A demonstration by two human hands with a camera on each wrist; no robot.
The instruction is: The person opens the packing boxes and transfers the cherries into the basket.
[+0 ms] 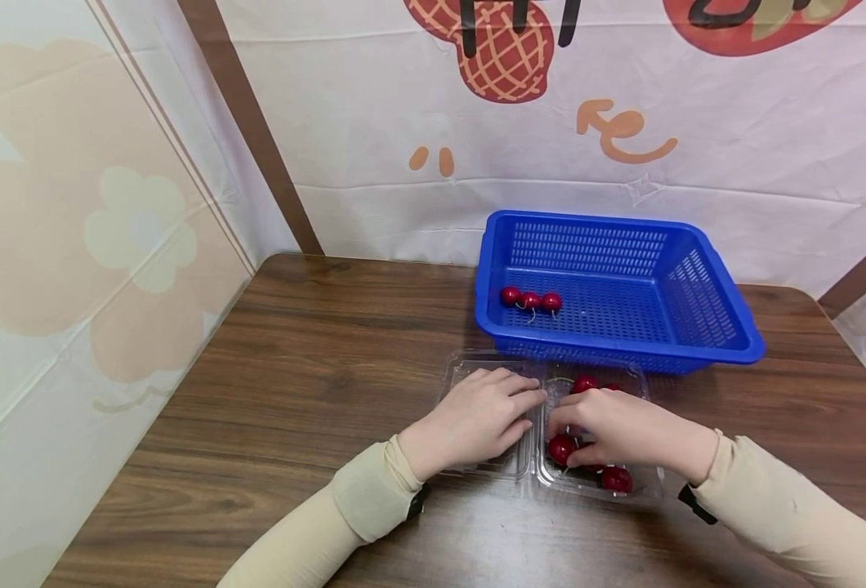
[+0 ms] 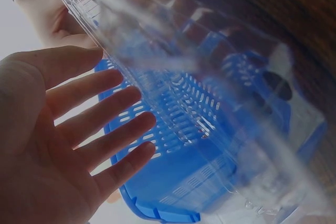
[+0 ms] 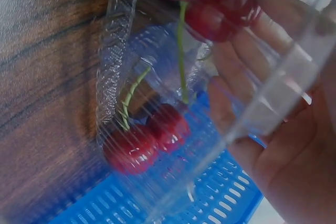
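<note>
Your right hand [image 1: 620, 429] pinches a glossy cherry [image 1: 561, 449] in the clear clamshell's [image 1: 535, 457] three-o'clock half; your straight-fingered left hand [image 1: 480, 415] lies over the nine-o'clock half. Perforated basket [image 1: 602, 306] at one o'clock. Only the left wrist view shows your left palm [image 2: 50, 166].

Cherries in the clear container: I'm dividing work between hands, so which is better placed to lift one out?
Probably the right hand: its fingers are around a cherry in the clear container. The left hand is over its other half, where no cherry shows.
</note>
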